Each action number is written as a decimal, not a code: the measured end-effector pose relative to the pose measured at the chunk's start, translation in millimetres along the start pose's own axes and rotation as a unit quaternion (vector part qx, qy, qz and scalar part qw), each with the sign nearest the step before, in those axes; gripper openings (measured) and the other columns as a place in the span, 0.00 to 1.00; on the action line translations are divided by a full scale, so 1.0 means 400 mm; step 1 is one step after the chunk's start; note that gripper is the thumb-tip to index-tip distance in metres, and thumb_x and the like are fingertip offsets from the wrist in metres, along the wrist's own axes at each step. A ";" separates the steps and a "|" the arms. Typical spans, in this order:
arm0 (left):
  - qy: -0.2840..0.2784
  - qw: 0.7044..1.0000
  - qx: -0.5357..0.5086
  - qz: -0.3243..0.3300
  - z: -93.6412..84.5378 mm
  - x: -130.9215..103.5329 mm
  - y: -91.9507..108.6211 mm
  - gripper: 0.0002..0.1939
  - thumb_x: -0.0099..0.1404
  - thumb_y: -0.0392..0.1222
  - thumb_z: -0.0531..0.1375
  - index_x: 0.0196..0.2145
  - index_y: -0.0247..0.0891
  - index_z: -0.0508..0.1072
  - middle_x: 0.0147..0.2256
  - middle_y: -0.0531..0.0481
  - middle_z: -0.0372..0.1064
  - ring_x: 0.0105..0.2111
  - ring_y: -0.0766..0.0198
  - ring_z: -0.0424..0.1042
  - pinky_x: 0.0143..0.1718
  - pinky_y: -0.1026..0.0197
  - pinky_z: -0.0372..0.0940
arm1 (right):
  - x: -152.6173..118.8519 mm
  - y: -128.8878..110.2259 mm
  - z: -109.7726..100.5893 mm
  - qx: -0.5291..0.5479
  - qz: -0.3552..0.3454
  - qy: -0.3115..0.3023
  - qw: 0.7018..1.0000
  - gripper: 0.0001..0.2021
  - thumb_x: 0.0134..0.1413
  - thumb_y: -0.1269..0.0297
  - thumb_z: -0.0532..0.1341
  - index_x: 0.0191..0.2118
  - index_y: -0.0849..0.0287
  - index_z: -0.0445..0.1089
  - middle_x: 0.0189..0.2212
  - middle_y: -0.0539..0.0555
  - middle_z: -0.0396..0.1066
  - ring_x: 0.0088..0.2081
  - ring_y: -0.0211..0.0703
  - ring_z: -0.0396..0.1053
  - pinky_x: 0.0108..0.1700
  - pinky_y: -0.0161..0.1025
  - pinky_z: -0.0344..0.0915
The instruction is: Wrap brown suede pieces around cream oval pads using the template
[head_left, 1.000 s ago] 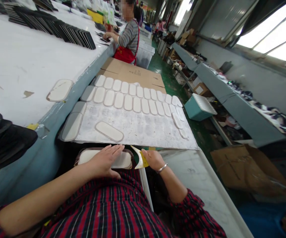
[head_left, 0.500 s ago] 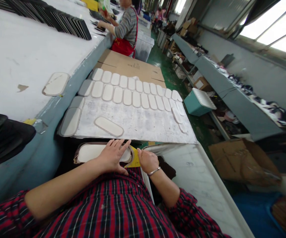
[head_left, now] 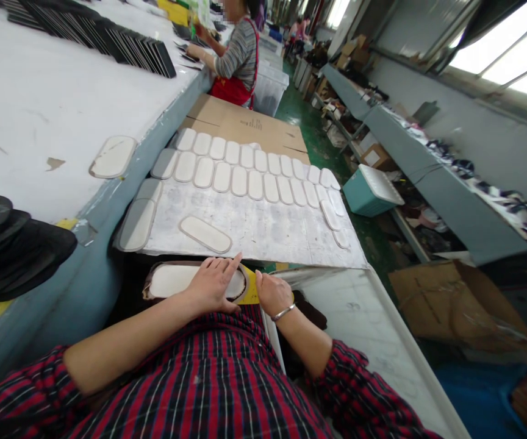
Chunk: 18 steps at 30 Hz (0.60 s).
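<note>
My left hand point(head_left: 214, 283) lies with fingers stretched over the right part of a white oval piece with a dark rim point(head_left: 172, 281), close to my body. My right hand point(head_left: 274, 295), wearing a bracelet at the wrist, is wrapped round a flat yellow tool point(head_left: 250, 286) whose edge meets the right end of that piece. Beyond the hands, a loose white oval piece point(head_left: 205, 234) rests on a pale board point(head_left: 263, 227). Rows of similar oval pieces point(head_left: 239, 181) cover the board's far part.
On the left, a white-topped table point(head_left: 30, 134) bears black pieces point(head_left: 16, 250), a row of dark slabs point(head_left: 121, 46) and one oval piece point(head_left: 113, 157). A person in a red apron point(head_left: 233, 90) works farther off. A teal bin point(head_left: 368, 198) and a cardboard box point(head_left: 455, 302) are to the right.
The whole view has shifted slightly, so the surroundings appear farther right. The yellow tool's edge now sits closer against the rim of the piece, its dark flap less visible. Both hands keep their places.
</note>
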<state>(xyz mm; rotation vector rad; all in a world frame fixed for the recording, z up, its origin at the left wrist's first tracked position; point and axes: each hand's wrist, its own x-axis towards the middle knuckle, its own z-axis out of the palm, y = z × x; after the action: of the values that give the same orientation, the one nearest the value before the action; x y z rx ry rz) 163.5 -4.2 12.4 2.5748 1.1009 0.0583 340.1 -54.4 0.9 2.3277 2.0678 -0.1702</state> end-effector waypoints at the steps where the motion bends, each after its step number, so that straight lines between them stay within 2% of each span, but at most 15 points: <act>1: 0.000 1.000 0.001 -0.002 0.001 0.000 0.000 0.62 0.40 0.63 0.62 0.63 0.32 0.37 0.53 0.37 0.58 0.51 0.48 0.57 0.55 0.53 0.44 | 0.001 0.001 0.001 0.000 0.001 -0.001 1.000 0.23 0.65 0.58 0.42 0.30 0.61 0.70 0.28 0.58 0.73 0.31 0.42 0.71 0.34 0.34 0.62; 7: 0.005 1.000 0.018 -0.002 0.007 0.007 0.001 0.62 0.41 0.62 0.63 0.63 0.28 0.38 0.50 0.35 0.62 0.50 0.49 0.60 0.53 0.53 0.48 | 0.007 0.000 -0.001 -0.003 0.004 -0.010 1.000 0.24 0.65 0.60 0.41 0.31 0.63 0.70 0.28 0.60 0.72 0.32 0.43 0.72 0.33 0.35 0.62; 12: -0.005 1.000 0.008 -0.013 -0.008 0.003 0.018 0.63 0.40 0.62 0.64 0.63 0.29 0.38 0.55 0.33 0.58 0.53 0.48 0.58 0.55 0.52 0.47 | 0.027 -0.005 -0.018 -0.005 -0.002 -0.005 1.000 0.24 0.65 0.57 0.41 0.32 0.61 0.70 0.29 0.61 0.72 0.32 0.47 0.72 0.33 0.38 0.63; 15: -0.010 1.000 0.003 -0.016 -0.017 -0.036 0.007 0.58 0.44 0.61 0.62 0.63 0.32 0.38 0.60 0.34 0.49 0.59 0.49 0.52 0.58 0.51 0.43 | 0.018 0.009 -0.027 0.002 -0.016 0.018 1.000 0.23 0.65 0.55 0.42 0.32 0.59 0.70 0.30 0.58 0.73 0.33 0.46 0.71 0.34 0.37 0.62; 18: -0.014 0.999 0.016 -0.035 -0.015 -0.097 -0.033 0.52 0.49 0.63 0.58 0.63 0.32 0.42 0.62 0.35 0.43 0.62 0.49 0.45 0.60 0.48 0.37 | -0.003 0.041 -0.020 0.046 -0.020 0.034 0.998 0.25 0.65 0.54 0.40 0.31 0.59 0.70 0.28 0.57 0.73 0.31 0.43 0.71 0.31 0.34 0.60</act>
<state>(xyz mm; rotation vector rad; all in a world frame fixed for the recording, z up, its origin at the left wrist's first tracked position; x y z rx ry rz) 126.1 -21.7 17.6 2.5553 1.1891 -0.0139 356.8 -56.8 7.8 2.3766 2.1858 -0.1939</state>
